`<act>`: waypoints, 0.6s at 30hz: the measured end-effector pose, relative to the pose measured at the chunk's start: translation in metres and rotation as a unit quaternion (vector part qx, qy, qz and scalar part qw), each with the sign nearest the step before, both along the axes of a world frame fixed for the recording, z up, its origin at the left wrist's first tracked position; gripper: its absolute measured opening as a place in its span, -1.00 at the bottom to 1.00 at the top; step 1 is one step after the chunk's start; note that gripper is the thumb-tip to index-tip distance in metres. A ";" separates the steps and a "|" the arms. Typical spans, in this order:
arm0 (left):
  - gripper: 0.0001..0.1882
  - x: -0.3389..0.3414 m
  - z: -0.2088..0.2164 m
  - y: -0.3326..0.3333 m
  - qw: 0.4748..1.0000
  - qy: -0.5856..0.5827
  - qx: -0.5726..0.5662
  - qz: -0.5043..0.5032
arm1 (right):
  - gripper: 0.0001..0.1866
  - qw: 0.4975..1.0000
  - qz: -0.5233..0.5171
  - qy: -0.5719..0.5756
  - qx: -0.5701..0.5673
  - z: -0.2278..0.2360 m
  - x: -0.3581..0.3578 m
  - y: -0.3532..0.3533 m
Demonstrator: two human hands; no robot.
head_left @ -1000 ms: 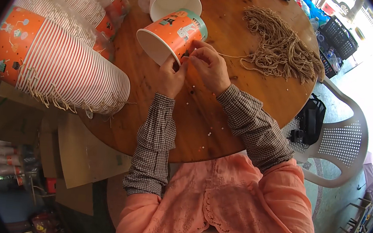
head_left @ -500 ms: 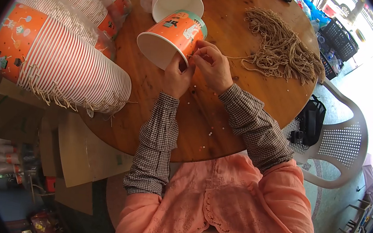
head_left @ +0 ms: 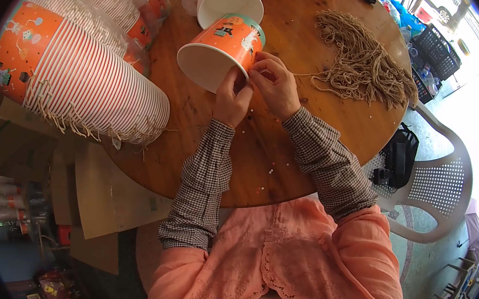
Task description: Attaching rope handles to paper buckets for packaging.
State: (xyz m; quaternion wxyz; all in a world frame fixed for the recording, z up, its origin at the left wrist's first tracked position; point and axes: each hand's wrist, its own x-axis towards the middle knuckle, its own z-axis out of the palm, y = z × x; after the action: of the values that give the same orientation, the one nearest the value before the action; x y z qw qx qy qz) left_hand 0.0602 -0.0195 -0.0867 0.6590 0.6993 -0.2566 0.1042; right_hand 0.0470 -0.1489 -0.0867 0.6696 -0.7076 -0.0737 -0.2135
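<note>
An orange paper bucket (head_left: 234,40) with cartoon prints and a white rim lies tilted on its side above the table, its white inside facing me. My left hand (head_left: 233,101) pinches the bucket's rim at its lower right, thumb and fingers on either side of the wall. Against the same side, my right hand (head_left: 277,88) has its fingertips pinched together; a strand of tan twine runs from it to the right. That strand leads to a loose heap of tan twine (head_left: 366,61). The fingertips hide the exact spot where twine meets bucket.
A long nested stack of orange buckets (head_left: 99,75) with twine ends lies at the left. Plastic-wrapped stacks (head_left: 101,3) sit behind it. A white bucket (head_left: 230,4) lies beyond my hands. Small white bits dot the round wooden table (head_left: 203,172). A plastic chair (head_left: 441,180) stands right.
The bucket and my left hand have shifted slightly to the right, with the left fingers now higher on the rim. My right hand stays nearly in place.
</note>
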 end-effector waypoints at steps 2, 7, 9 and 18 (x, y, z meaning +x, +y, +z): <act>-0.75 0.005 -0.008 0.007 0.999 0.052 -0.009 0.010 | -0.89 1.000 -0.006 -0.018 -0.024 0.002 -0.002 0.001; -0.84 0.009 -0.018 0.006 0.995 0.049 0.002 0.086 | -0.89 1.000 0.024 -0.013 0.009 0.004 -0.001 0.001; -0.83 0.005 -0.008 0.002 0.990 -0.008 0.047 0.131 | -0.89 0.999 0.032 -0.003 0.013 0.003 0.000 -0.001; -0.82 -0.018 0.022 -0.007 0.978 0.048 -0.035 0.200 | -0.84 0.996 0.080 0.010 0.025 0.001 -0.004 0.007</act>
State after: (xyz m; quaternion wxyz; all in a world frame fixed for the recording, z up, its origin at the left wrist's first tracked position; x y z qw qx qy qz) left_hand 0.0423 -0.0262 -0.0649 0.6607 0.7169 -0.0761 0.2094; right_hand 0.0435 -0.1416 -0.0861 0.7024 -0.6849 -0.1179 -0.1540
